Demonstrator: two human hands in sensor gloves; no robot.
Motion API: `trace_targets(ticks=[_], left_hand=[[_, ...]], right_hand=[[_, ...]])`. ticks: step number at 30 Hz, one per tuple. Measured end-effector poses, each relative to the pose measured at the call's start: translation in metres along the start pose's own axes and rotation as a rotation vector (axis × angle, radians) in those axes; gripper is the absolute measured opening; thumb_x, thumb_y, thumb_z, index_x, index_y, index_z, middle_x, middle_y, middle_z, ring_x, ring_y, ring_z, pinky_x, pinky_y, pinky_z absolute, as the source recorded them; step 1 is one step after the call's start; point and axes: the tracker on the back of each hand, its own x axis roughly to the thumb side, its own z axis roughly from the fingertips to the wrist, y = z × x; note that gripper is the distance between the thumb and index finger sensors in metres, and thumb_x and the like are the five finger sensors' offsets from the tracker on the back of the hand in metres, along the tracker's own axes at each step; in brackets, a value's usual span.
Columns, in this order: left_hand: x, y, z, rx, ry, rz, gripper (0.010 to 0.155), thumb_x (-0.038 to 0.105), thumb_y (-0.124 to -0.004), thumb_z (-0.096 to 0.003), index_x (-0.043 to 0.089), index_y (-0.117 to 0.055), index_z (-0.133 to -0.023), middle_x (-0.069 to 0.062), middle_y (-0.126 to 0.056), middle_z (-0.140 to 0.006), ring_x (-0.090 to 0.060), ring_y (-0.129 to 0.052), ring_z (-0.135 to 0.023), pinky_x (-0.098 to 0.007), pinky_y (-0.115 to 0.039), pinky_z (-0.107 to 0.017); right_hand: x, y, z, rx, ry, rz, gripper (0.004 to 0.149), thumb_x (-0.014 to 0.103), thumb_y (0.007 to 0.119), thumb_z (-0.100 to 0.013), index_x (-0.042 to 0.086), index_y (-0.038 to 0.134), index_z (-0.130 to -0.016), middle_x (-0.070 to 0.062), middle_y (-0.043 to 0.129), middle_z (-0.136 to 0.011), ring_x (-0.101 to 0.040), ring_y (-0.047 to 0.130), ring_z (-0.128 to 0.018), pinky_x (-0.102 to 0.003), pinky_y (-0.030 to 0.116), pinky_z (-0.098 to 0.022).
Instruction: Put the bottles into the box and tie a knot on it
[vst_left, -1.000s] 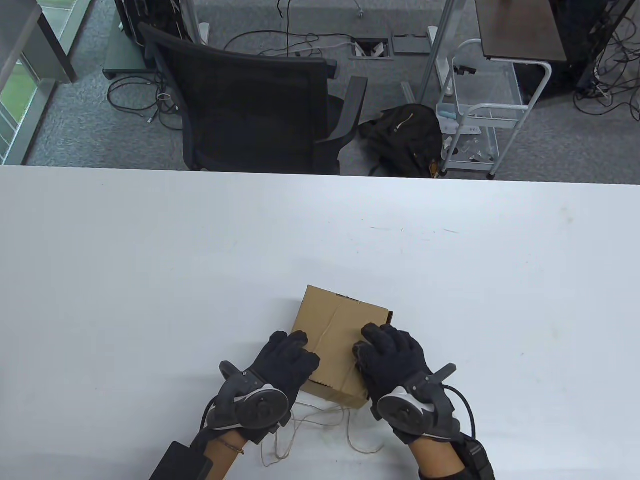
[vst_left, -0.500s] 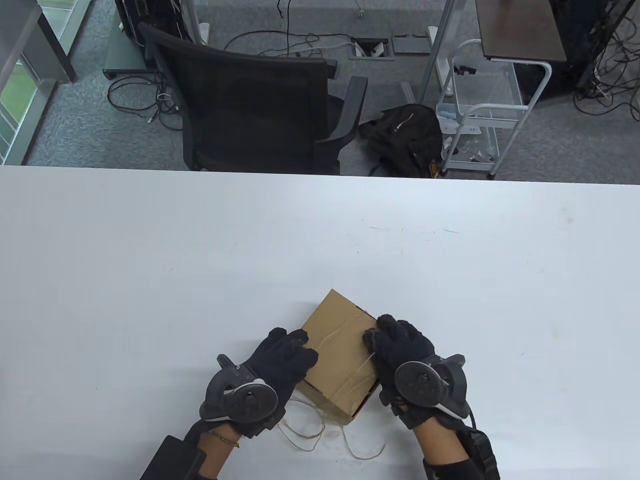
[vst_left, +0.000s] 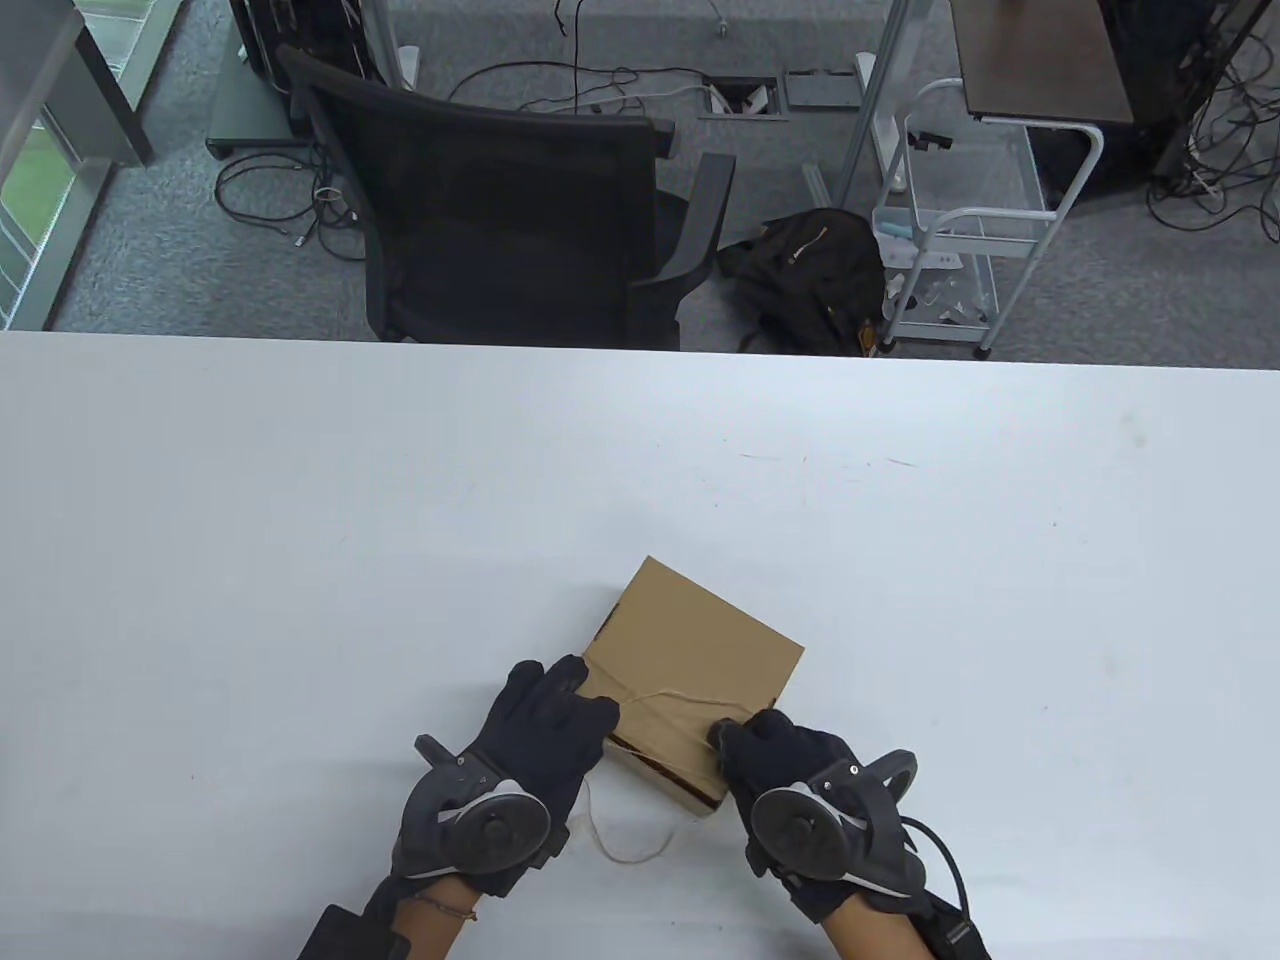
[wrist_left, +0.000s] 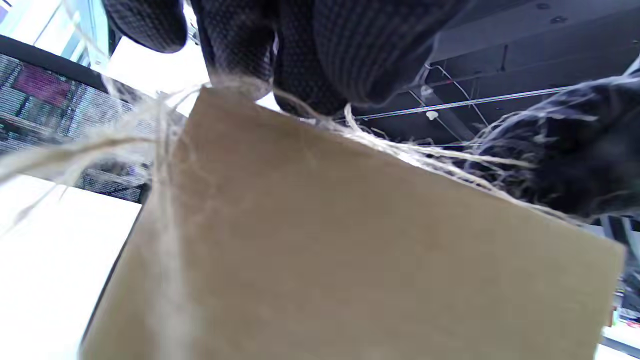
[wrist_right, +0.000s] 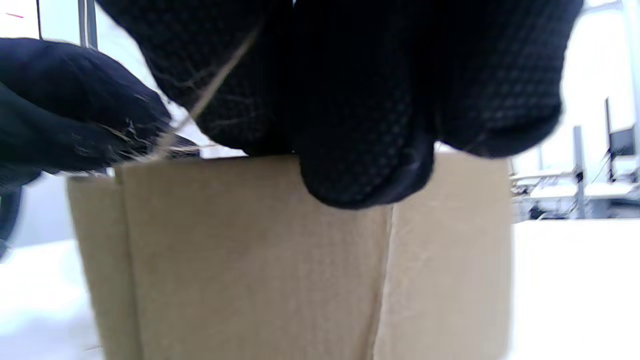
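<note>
1. Box (vst_left: 695, 665): closed cardboard, sitting on the table (vst_left: 300, 560) near the front edge, between the two hands. No bottles in view anywhere; judged to be inside already, though the shut flaps hide them.
2. Change over the last second: the box has been turned on the table. A second ago one long side faced the person; now a corner points toward them and the top face is fully exposed. It also sits slightly farther from the front edge.
3. Twine (vst_left: 665, 700): now runs taut across the near part of the top, from the left fingers to the right fingers. Earlier it lay slack along the top and more of it trailed on the table. A loose loop still lies on the table in front of the box, smaller than before.
4. Left hand (vst_left: 540, 725): fingers curled on the box's near-left corner, pinching the twine there; the left wrist view shows frayed strands coming out from under the fingertips at the box edge.
5. Right hand (vst_left: 790, 765): has dropped from the top to the near-right edge, clenched on the other end of the twine.
6. Reading: wrapping stage, slack being drawn out. No knot is visible yet; the ends need crossing and tying next.
7. Risk: the taut line sits close to the near corner and could slip off it.
8. Beyond the table: office chair (vst_left: 500, 200), bag (vst_left: 810, 275) on the floor, wire cart (vst_left: 960, 215).
</note>
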Motion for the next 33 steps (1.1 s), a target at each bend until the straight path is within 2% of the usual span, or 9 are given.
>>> trace_targets(ticks=[2,7,9,12,17,21,24,27,33], left_hand=[[-0.001,0.001,0.000,0.001,0.003,-0.010,0.049,0.027,-0.089,-0.0470,0.019,-0.082,-0.094,-0.006,-0.094,-0.083,-0.045,-0.085,-0.097,-0.067,-0.065,-0.069],[-0.007,-0.001,-0.003,-0.017,0.039,0.021,0.049,0.028,-0.089,-0.0471,0.018,-0.082,-0.095,-0.006,-0.095,-0.082,-0.046,-0.089,-0.093,-0.067,-0.068,-0.068],[-0.009,-0.003,-0.004,-0.018,0.053,0.061,0.049,0.028,-0.089,-0.0472,0.018,-0.082,-0.095,-0.006,-0.095,-0.082,-0.046,-0.090,-0.093,-0.067,-0.069,-0.068],[-0.013,-0.006,-0.007,-0.028,0.077,0.074,0.051,0.028,-0.088,-0.0474,0.017,-0.081,-0.096,-0.007,-0.095,-0.082,-0.045,-0.094,-0.090,-0.065,-0.071,-0.067],[-0.017,-0.010,-0.010,-0.042,0.115,0.208,0.054,0.025,-0.086,-0.0479,0.016,-0.077,-0.100,-0.009,-0.094,-0.081,-0.042,-0.100,-0.085,-0.062,-0.076,-0.067],[-0.024,-0.004,-0.008,-0.065,0.104,0.232,0.055,0.026,-0.086,-0.0468,0.015,-0.077,-0.100,-0.009,-0.097,-0.076,-0.039,-0.107,-0.077,-0.059,-0.081,-0.064],[-0.031,0.002,-0.002,-0.082,0.085,0.217,0.056,0.026,-0.086,-0.0470,0.015,-0.077,-0.101,-0.009,-0.097,-0.075,-0.037,-0.110,-0.072,-0.059,-0.084,-0.061],[-0.035,0.009,0.002,-0.044,0.118,0.137,0.056,0.027,-0.087,-0.0469,0.015,-0.078,-0.100,-0.010,-0.098,-0.076,-0.038,-0.110,-0.069,-0.060,-0.084,-0.060],[-0.032,0.013,0.004,-0.041,0.081,-0.089,0.055,0.028,-0.089,-0.0465,0.015,-0.079,-0.099,-0.009,-0.099,-0.076,-0.038,-0.110,-0.069,-0.060,-0.083,-0.061]], right_hand=[[0.001,-0.001,0.001,-0.040,-0.049,-0.071,0.037,0.027,0.092,-0.041,0.009,0.098,-0.072,-0.016,0.098,-0.057,-0.022,0.104,-0.031,-0.042,0.092,-0.027],[-0.018,-0.018,0.004,-0.217,0.021,-0.082,0.037,0.027,0.091,-0.041,0.011,0.097,-0.074,-0.015,0.097,-0.062,-0.025,0.101,-0.037,-0.044,0.089,-0.032],[-0.032,-0.019,0.006,-0.247,0.092,-0.100,0.037,0.027,0.089,-0.043,0.012,0.096,-0.075,-0.016,0.091,-0.074,-0.031,0.097,-0.051,-0.050,0.084,-0.042],[-0.060,-0.004,0.007,-0.132,0.279,-0.223,0.037,0.025,0.087,-0.044,0.010,0.094,-0.077,-0.026,0.074,-0.096,-0.052,0.082,-0.075,-0.065,0.073,-0.053],[-0.074,0.015,0.005,-0.041,0.329,-0.519,0.037,0.021,0.085,-0.045,0.008,0.090,-0.080,-0.038,0.078,-0.086,-0.047,0.095,-0.062,-0.057,0.085,-0.044],[-0.063,0.010,0.002,-0.025,0.206,-0.358,0.037,0.020,0.086,-0.043,0.009,0.090,-0.079,-0.036,0.090,-0.074,-0.039,0.105,-0.049,-0.050,0.093,-0.035],[-0.058,0.008,0.004,-0.030,0.199,-0.325,0.038,0.019,0.086,-0.042,0.006,0.090,-0.077,-0.029,0.099,-0.063,-0.030,0.109,-0.038,-0.045,0.096,-0.028],[-0.063,0.007,0.005,-0.038,0.240,-0.331,0.038,0.020,0.088,-0.042,0.005,0.090,-0.077,-0.021,0.103,-0.057,-0.026,0.109,-0.033,-0.044,0.095,-0.025],[-0.079,-0.010,0.014,-0.059,0.370,-0.273,0.044,0.020,0.093,-0.041,0.004,0.087,-0.082,-0.019,0.101,-0.058,-0.027,0.104,-0.034,-0.049,0.090,-0.031]])
